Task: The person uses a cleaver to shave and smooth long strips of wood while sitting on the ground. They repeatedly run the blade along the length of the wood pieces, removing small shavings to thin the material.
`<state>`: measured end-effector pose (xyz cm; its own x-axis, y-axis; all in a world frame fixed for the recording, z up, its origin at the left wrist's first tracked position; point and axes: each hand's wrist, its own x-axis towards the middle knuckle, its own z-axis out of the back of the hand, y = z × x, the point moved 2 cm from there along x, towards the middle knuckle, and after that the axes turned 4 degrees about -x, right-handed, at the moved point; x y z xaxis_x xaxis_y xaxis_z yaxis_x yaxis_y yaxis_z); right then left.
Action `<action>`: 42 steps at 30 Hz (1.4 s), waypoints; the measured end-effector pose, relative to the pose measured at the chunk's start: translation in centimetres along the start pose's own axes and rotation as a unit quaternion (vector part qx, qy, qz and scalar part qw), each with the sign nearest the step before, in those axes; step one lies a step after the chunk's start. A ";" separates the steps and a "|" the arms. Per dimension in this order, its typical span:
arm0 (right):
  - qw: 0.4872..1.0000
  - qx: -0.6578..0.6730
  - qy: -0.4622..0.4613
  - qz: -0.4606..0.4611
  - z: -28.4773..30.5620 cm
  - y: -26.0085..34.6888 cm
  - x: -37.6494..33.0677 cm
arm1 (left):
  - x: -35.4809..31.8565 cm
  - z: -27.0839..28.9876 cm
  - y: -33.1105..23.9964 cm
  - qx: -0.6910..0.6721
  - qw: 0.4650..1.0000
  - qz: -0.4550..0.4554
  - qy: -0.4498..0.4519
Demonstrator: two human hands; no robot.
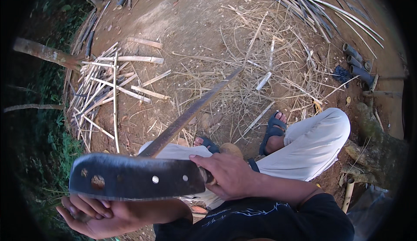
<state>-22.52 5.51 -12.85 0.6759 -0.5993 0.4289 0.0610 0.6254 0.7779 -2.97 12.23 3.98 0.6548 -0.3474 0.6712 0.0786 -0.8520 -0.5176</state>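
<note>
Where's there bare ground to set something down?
Biggest: the dirt ahead, between the stick pile, left, and the shavings, right. A smaller, mostly bare patch lies between stick pile and long strip. Crowded: the shavings, the poles at upper right, and near the body, where the cleaver in the right hand partly hides the left hand.

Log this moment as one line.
right hand: holding cleaver | left hand: beside cleaver's lower edge, contact unclear | long brown strip: near end hidden behind cleaver
</note>
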 end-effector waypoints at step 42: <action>0.897 -0.204 -0.003 -0.392 2.7 -14.6 -4.0 | -4.2 2.4 -0.1 0.087 0.995 0.003 -0.042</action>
<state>-28.15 -2.58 -24.73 0.3036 -0.9370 -0.1726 0.7806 0.1408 0.6089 -3.94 14.72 -0.08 0.7160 -0.3110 0.6249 0.1991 -0.7671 -0.6099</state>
